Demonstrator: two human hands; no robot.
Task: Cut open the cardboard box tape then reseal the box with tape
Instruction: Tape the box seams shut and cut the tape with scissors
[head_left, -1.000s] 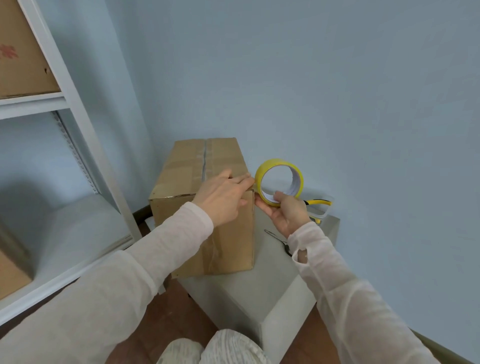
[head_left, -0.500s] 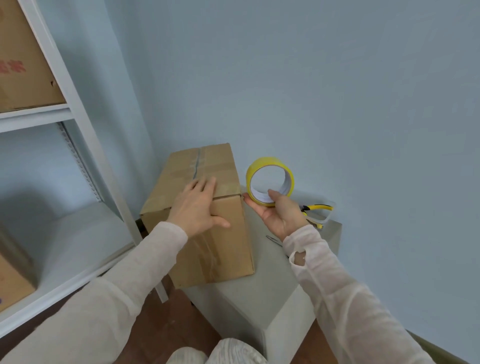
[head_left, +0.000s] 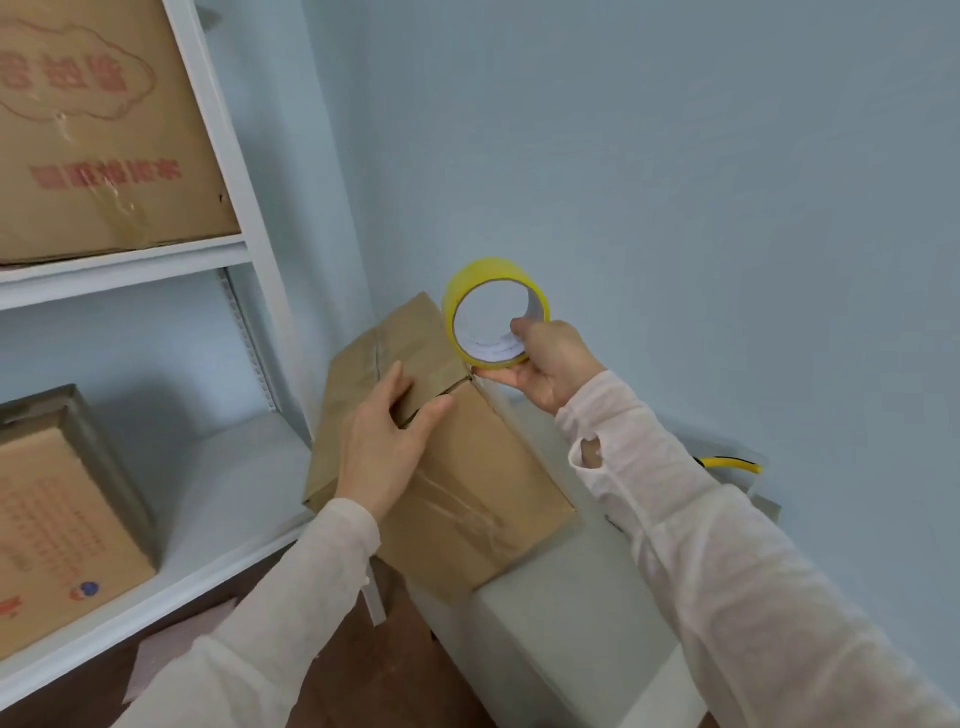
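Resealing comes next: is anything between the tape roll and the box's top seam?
Only the left hand, resting on the cardboard box over the seam's near end; nothing else lies between it and the tape roll.

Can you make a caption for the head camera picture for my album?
A left hand rests on the cardboard box while the right hand holds a yellow tape roll beside it.

Red txt on upper shelf box, lower shelf box, print in tape roll, none legible
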